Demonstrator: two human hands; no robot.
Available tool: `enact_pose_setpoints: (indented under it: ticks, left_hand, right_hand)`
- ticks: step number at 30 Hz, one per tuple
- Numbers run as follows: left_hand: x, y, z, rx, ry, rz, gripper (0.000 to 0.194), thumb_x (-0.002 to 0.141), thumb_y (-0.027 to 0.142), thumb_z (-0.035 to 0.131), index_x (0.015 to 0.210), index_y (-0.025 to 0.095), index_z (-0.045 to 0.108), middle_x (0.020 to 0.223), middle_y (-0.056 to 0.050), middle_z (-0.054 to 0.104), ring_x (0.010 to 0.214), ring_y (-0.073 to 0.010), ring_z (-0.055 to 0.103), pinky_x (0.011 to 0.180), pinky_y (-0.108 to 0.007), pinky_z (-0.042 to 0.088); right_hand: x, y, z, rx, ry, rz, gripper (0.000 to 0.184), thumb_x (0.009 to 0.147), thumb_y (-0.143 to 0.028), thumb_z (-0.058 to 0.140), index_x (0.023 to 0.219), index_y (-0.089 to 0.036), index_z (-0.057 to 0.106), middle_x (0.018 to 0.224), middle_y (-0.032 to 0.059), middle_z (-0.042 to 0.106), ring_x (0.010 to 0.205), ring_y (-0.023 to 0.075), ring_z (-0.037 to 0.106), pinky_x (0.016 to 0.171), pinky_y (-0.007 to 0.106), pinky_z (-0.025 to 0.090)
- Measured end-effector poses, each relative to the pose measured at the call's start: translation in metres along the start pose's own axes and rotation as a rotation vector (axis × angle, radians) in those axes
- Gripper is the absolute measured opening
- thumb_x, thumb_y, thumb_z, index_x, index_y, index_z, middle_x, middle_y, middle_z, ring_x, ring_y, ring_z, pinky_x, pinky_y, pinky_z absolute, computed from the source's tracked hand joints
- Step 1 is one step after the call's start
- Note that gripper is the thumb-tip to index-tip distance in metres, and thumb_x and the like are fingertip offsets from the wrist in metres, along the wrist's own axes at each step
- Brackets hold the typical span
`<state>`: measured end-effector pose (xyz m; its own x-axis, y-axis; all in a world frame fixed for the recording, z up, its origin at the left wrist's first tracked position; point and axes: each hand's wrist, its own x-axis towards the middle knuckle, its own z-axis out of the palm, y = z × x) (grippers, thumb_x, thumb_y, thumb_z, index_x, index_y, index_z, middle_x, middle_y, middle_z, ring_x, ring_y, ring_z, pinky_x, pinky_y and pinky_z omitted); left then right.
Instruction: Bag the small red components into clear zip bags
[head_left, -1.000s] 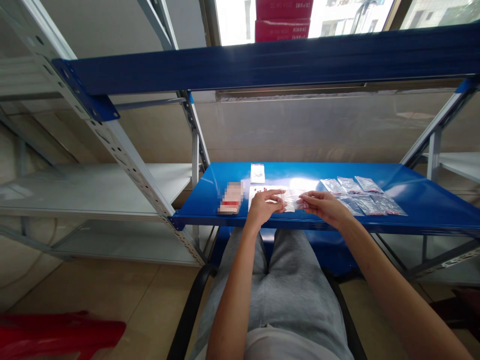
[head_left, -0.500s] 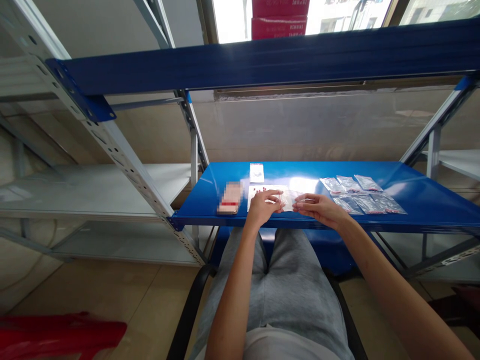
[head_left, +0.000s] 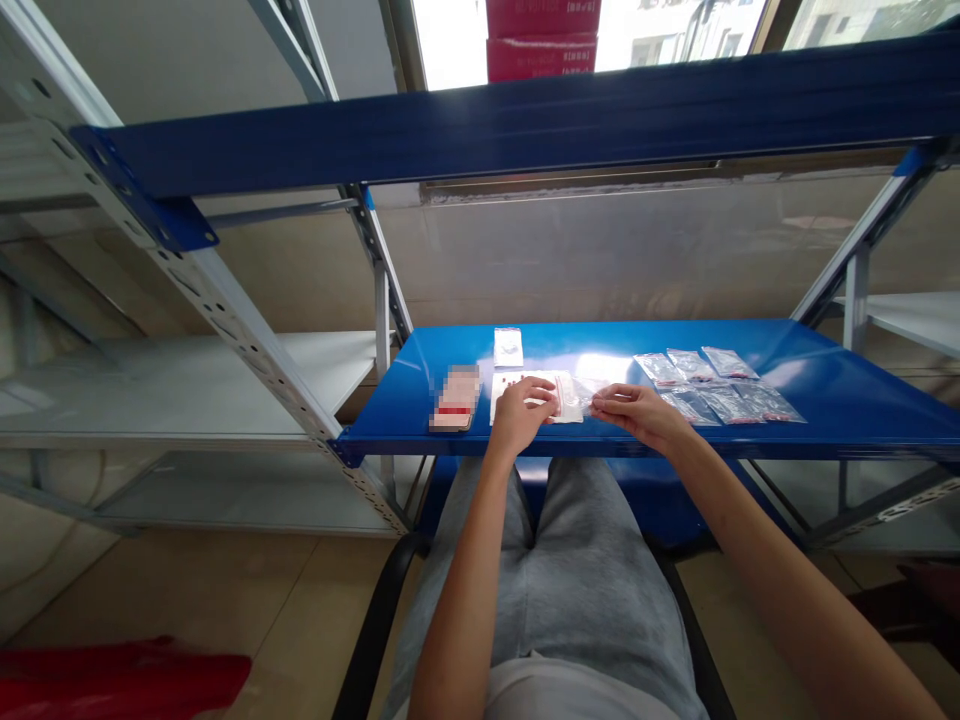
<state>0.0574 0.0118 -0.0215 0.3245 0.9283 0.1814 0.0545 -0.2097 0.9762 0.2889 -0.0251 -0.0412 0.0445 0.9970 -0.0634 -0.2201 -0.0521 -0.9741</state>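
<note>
My left hand (head_left: 521, 415) rests on a white printed sheet with red marks (head_left: 525, 392), its fingertips on a small clear plastic bag (head_left: 570, 398). From the right, my right hand (head_left: 637, 412) reaches the bag's far edge with its fingertips. Whether those fingers pinch the bag, I cannot tell. All of this lies on a blue steel shelf (head_left: 600, 345). Right of my right hand are several small clear bags with red contents (head_left: 720, 390). A white packet (head_left: 508, 346) lies behind the sheet, and a blurred packet (head_left: 455, 397) lies left of it.
A blue steel beam (head_left: 525, 110) spans above the shelf between perforated metal uprights (head_left: 225, 290). Lower white shelves stand at both sides. My grey-clad lap (head_left: 577, 590) lies below the shelf edge, between black chair arms (head_left: 379, 610). A red object (head_left: 120, 685) lies on the tiled floor.
Both hands and the clear bag have settled slightly lower and closer to the white sheet. The whole view has shifted a little as my head moved.
</note>
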Motion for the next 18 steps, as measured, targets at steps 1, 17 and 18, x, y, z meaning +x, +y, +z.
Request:
enact_pose_setpoints:
  ticks: [1, 17, 18]
  left_hand:
    - [0.001, 0.003, -0.004, 0.031, 0.033, 0.023, 0.022, 0.081, 0.019, 0.072, 0.103, 0.016, 0.071, 0.094, -0.006, 0.073, 0.073, -0.0164, 0.073, 0.061, -0.025, 0.059]
    - [0.106, -0.042, 0.009, 0.872, -0.1, 0.288, 0.087, 0.07, 0.041, 0.089, 0.144, 0.013, 0.054, 0.13, -0.019, 0.066, 0.122, -0.0367, 0.059, 0.106, -0.047, 0.043]
    - [0.106, -0.046, 0.011, 0.875, -0.083, 0.29, 0.088, 0.071, 0.043, 0.088, 0.145, 0.013, 0.052, 0.129, -0.019, 0.066, 0.12, -0.0365, 0.059, 0.106, -0.047, 0.043]
  right_hand:
    - [0.002, -0.004, -0.002, -0.017, 0.016, -0.02, 0.035, 0.055, -0.035, 0.098, 0.074, -0.017, 0.075, 0.084, 0.0043, 0.077, 0.084, 0.0186, 0.075, 0.092, 0.032, 0.062]
    - [0.108, -0.08, 0.045, -0.94, 0.169, -0.028, 0.024, 0.056, 0.003, 0.085, 0.052, -0.013, 0.068, 0.05, 0.0066, 0.066, 0.053, 0.0217, 0.07, 0.061, 0.035, 0.066]
    - [0.11, -0.081, 0.049, -0.983, 0.162, -0.018, 0.025, 0.056, 0.004, 0.085, 0.051, -0.014, 0.067, 0.05, 0.0068, 0.066, 0.053, 0.0221, 0.07, 0.06, 0.035, 0.066]
